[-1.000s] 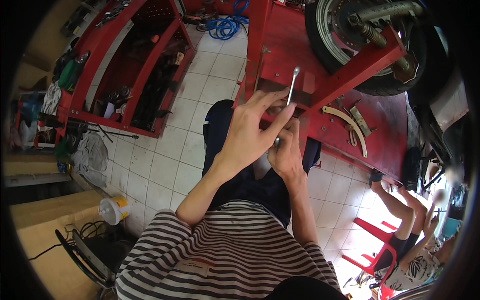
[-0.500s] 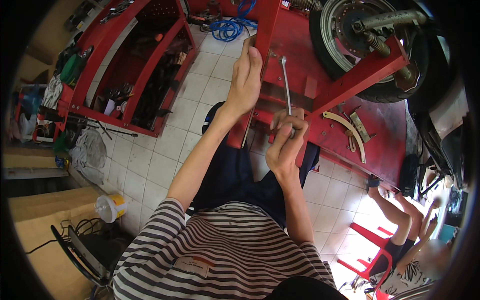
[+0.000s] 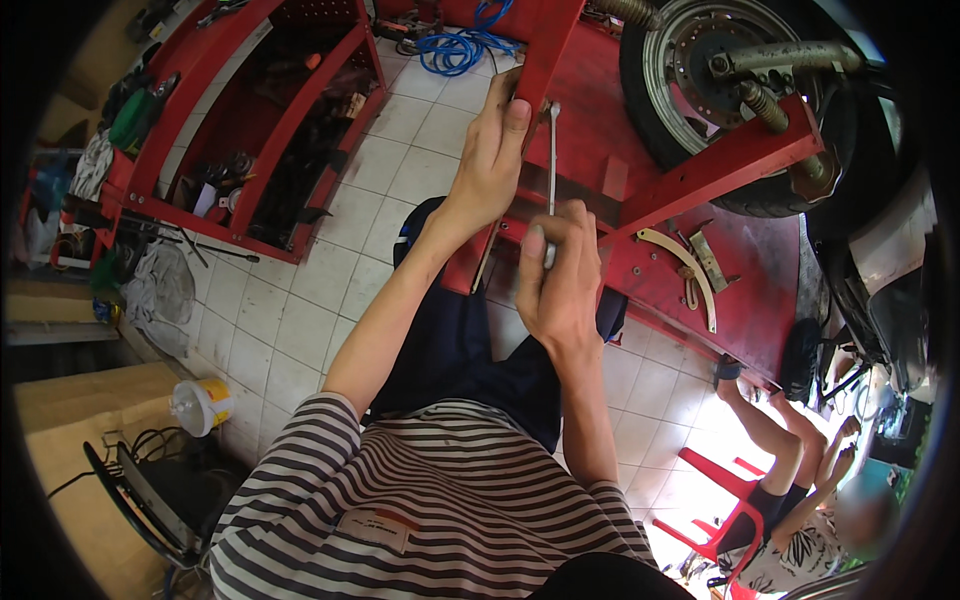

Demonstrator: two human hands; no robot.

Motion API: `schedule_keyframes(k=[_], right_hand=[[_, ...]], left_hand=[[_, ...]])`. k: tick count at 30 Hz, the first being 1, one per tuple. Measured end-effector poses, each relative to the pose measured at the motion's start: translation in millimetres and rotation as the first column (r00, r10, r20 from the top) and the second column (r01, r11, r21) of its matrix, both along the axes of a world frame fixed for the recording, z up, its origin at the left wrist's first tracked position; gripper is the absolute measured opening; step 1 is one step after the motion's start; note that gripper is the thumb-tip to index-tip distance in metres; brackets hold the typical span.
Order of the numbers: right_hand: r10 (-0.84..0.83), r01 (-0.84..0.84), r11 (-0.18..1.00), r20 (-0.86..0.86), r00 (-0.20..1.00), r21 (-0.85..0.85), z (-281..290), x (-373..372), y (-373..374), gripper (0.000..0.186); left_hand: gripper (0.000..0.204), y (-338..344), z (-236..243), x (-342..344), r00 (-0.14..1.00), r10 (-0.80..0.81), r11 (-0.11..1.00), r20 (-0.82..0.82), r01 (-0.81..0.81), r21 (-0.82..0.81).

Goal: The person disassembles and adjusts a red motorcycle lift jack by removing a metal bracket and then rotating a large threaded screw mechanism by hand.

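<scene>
My left hand (image 3: 492,155) reaches up and grips the upright red bar (image 3: 545,50) of a red metal lift stand, thumb against its edge. Just below and to the right, my right hand (image 3: 560,285) is shut on the lower end of a long silver wrench (image 3: 552,155). The wrench stands nearly upright, its head close to the red bar beside my left thumb. Behind the bar sits a motorcycle rear wheel (image 3: 700,90) with a brake disc, resting on the red platform (image 3: 740,250).
A curved metal strip and small parts (image 3: 690,265) lie on the platform. A red tool shelf (image 3: 250,130) stands at left, with a blue coiled hose (image 3: 460,45) beyond. Another person sits on a red chair (image 3: 740,500) at lower right. A plastic jar (image 3: 200,405) is at lower left.
My left hand left the right hand and rose to grasp the red bar. My right hand lifted the wrench upward, now holding it more upright.
</scene>
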State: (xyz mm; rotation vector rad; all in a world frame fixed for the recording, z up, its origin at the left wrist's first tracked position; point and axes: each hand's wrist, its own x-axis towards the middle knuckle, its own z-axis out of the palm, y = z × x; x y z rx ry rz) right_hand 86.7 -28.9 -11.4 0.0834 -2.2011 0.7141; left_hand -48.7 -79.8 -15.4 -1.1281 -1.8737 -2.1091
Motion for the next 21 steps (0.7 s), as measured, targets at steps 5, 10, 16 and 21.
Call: schedule_keyframes(k=[5, 10, 16, 21], right_hand=[[0.014, -0.014, 1.000, -0.062, 0.998, 0.004, 17.0, -4.7, 7.2, 0.013], [-0.018, 0.021, 0.999, -0.061, 0.998, 0.050, 21.6, -11.7, -4.1, 0.013], [0.015, -0.015, 1.000, -0.017, 1.000, -0.016, 0.5, -8.6, -6.3, 0.016], [0.026, -0.028, 0.999, 0.051, 0.998, 0.037, -23.3, -6.1, -4.0, 0.019]], left_hand=[[0.052, -1.7, -1.2, -0.9, 0.999, -0.024, 1.000, 0.031, 0.024, 0.006], [0.052, -0.1, 1.2, 1.6, 0.995, -0.046, 0.999, 0.089, 0.045, 0.019], [0.054, 0.1, -1.4, 0.6, 0.997, -0.039, 0.999, 0.065, 0.038, 0.017], [0.059, -0.9, -3.6, -3.0, 0.998, -0.043, 0.999, 0.035, 0.042, 0.016]])
